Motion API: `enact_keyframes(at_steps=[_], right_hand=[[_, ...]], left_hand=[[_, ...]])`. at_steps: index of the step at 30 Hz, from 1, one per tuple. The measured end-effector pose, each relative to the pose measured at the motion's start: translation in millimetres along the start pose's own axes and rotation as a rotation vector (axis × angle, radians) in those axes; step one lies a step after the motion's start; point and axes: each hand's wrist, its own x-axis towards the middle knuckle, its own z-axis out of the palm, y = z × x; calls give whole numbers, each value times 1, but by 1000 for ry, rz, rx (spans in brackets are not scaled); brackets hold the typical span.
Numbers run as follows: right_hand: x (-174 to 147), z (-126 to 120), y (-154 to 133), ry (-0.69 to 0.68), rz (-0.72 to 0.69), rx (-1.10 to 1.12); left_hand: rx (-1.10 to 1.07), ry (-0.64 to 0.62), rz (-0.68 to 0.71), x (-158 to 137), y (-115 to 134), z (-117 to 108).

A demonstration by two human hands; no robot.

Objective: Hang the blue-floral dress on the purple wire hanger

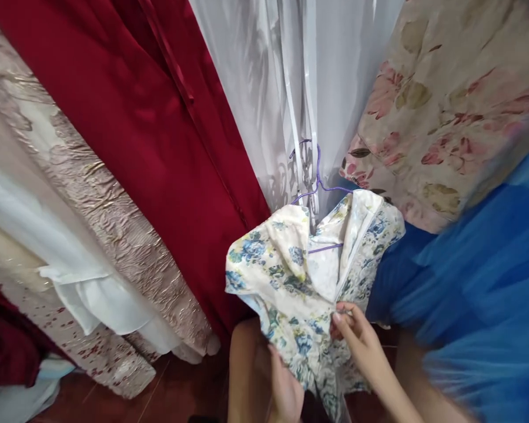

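A white dress (286,305) with blue and yellow-green flowers hangs on a thin purple hanger (320,176). Its neck opening is parted, and a pale zip edge (357,252) runs down the right side of the opening. My right hand (357,335) pinches the fabric at the foot of that opening, fingertips closed; whether a zip pull is between them is too small to tell. Lower down, my left hand (286,385) grips the dress by its left side, with the fingers partly hidden by the cloth.
Long garments hang all around: red cloth (171,147), sheer white fabric (255,76), a pink-flowered beige piece (449,129) and blue tulle (485,282). Textured pink and white garments (110,205) hang at left. Below is a dark red tiled floor (171,393).
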Motion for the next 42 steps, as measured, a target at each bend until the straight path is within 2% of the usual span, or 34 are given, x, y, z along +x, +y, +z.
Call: enact_keyframes(at_steps=[2,5,9,12,17,19,21,23,25,26,28,30,32,34,38,40,42], right_hand=[[11,-3,-3,-59,-1,-52],[20,-7,-11,-121,-40,-78],[19,-10,-28,-215,-54,-153],[15,-10,-40,-291,-47,-207],[8,-8,-40,-269,-30,-276],[5,-11,-36,-235,-10,-309],[0,-17,-34,-212,0,-350],[-4,-25,-34,-183,-4,-388],[-9,-31,-36,-137,0,-407],[-11,-33,-38,-111,3,-407],[-15,-34,-42,-80,14,-401],[-18,-29,-45,-99,31,-378],[-22,-20,-49,-146,46,-330],[-23,-9,-52,-189,55,-269],[-11,8,-65,-182,79,-134],[5,15,-80,-153,89,-49],[26,22,-103,-112,38,13]], left_hand=[[109,9,-6,-8,-5,-4],[273,-13,11,-13,-6,4],[206,-84,27,-14,-4,19],[152,-89,46,-15,-5,23],[191,-102,110,-9,-14,22],[217,-36,146,-6,-16,21],[244,98,221,-5,-14,19],[315,255,383,-8,-8,18],[436,331,613,-14,0,21],[499,309,714,-16,3,24],[615,134,797,-19,7,34],[694,-80,709,-15,5,45],[740,-194,584,-7,-1,53],[766,-226,542,2,-6,56],[772,-264,582,14,-8,46],[807,-295,579,16,-4,36],[893,-326,582,16,2,27]])
